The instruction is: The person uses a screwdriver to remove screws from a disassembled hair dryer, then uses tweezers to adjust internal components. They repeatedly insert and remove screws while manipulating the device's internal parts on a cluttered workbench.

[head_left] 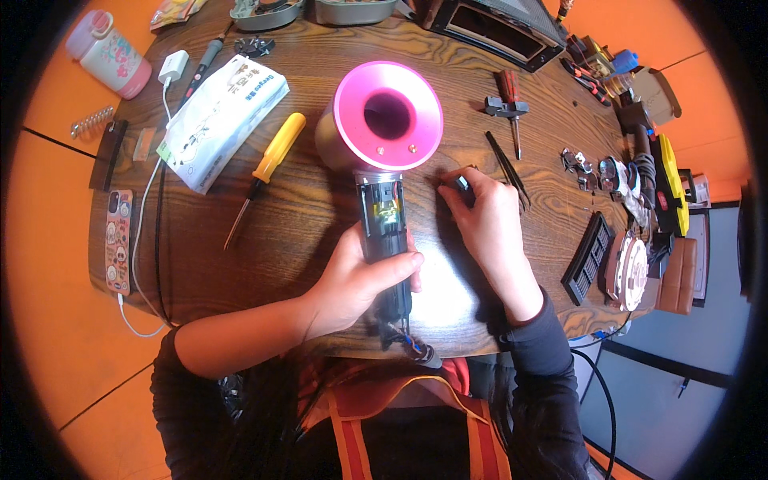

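A hair dryer (pixel 428 120) with a bright pink ring-shaped head stands upright before me. Its handle has no outer cover, so black inner parts and a small yellowish part show, and wires come out at the bottom. My left hand (pixel 348 280) is wrapped round that handle, thumb across the front. To the right of it, my right hand (pixel 490 216) pinches a small dark piece (pixel 462 183) just over the table; what kind of piece cannot be made out. Black tweezers (pixel 509 170) lie beside the right hand. A yellow-handled screwdriver (pixel 270 160) lies left of the dryer.
On the left are a tissue pack (pixel 224 120), a phone (pixel 118 240) on a cable and a flowered bottle (pixel 112 60). A red-handled screwdriver (pixel 510 96) lies at the back. Small parts, a black grille (pixel 588 258) and a round pinkish device (pixel 628 272) crowd the right edge.
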Tool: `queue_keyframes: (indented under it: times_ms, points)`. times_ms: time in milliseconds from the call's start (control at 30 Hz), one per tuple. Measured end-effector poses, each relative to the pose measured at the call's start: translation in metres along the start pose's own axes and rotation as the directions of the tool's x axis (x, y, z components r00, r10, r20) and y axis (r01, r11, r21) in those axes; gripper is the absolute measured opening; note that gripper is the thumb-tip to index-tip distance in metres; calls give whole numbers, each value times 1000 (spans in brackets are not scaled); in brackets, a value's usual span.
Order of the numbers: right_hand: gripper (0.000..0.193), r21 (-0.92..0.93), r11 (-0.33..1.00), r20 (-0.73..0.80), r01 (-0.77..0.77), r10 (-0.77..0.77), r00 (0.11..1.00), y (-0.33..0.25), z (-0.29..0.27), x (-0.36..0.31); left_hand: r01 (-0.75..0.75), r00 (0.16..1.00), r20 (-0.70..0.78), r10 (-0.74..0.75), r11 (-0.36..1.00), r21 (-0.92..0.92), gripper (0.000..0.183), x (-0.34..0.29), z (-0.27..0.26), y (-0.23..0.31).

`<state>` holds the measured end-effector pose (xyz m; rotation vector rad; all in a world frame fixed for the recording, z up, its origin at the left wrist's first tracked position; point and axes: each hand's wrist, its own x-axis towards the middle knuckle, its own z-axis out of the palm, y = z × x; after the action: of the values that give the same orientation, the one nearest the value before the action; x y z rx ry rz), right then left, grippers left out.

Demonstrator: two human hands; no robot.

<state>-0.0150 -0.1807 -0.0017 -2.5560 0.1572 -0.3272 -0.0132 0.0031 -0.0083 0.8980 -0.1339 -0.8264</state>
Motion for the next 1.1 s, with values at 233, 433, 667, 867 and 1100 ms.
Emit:
queue_keyframes:
  times_ms: [233,433,667,867,1100]
  points:
    - [11,57,995,145,-86,77,986,-11,-17,-2,1,1000,-17,-1,999,34,23,2,-1,3]
    - [11,390,917,307,88,-219,926,-20,-38,-21,55,998,-8,-55,997,53,26,3,-4,10]
    - [10,347,919,243,186,-280,929,-25,-36,-25,98,994,-49,-95,993,68,26,4,-3,11]
    - [18,339,888,200,312,-392,898,-26,-37,-28,90,994,-72,-87,995,44,25,4,-3,8]
    - [27,271,887,260,374,-441,859,-28,-39,-30,109,991,-84,-108,994,10,26,3,-2,9]
